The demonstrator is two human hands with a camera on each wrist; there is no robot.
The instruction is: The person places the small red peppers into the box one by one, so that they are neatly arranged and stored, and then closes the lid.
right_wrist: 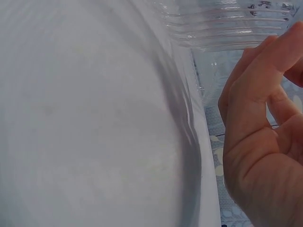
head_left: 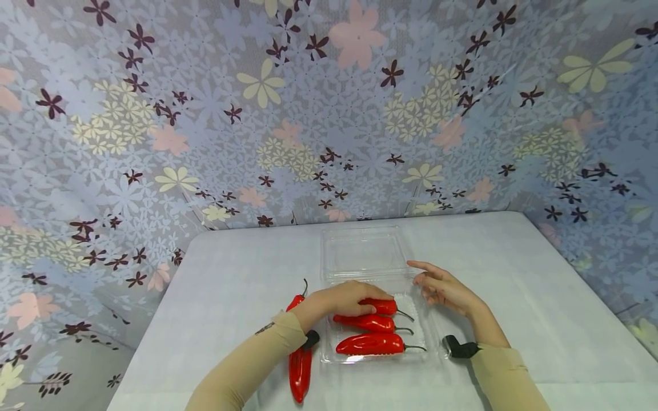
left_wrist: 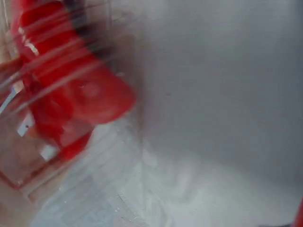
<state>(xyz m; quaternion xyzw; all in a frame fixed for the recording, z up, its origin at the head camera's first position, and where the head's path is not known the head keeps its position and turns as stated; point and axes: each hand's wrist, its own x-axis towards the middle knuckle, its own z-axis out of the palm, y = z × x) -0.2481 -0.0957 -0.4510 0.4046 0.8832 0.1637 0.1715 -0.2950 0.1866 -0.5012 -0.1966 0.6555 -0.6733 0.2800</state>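
Note:
My left hand (head_left: pixel 350 298) reaches over a clear plastic clamshell box (head_left: pixel 329 358) and holds a red pepper (head_left: pixel 382 306) between thumb and fingers, at the back of the box. Nearer the front, two more red peppers lie in it, a middle one (head_left: pixel 372 323) and a front one (head_left: pixel 371 344), stems to the right. Blurred red peppers (left_wrist: pixel 71 90) show through the plastic in the left wrist view. My right hand (head_left: pixel 446 291) is beside the box's right side, fingers loosely bent and nothing in them; whether it touches the plastic I cannot tell.
The open clear lid (head_left: pixel 365 251) lies behind the box. Another red pepper (head_left: pixel 300 371) lies on the white table (head_left: pixel 247 274), left of the box and partly hidden under my left forearm. A flower-patterned curtain (head_left: pixel 308 114) hangs at the table's back edge.

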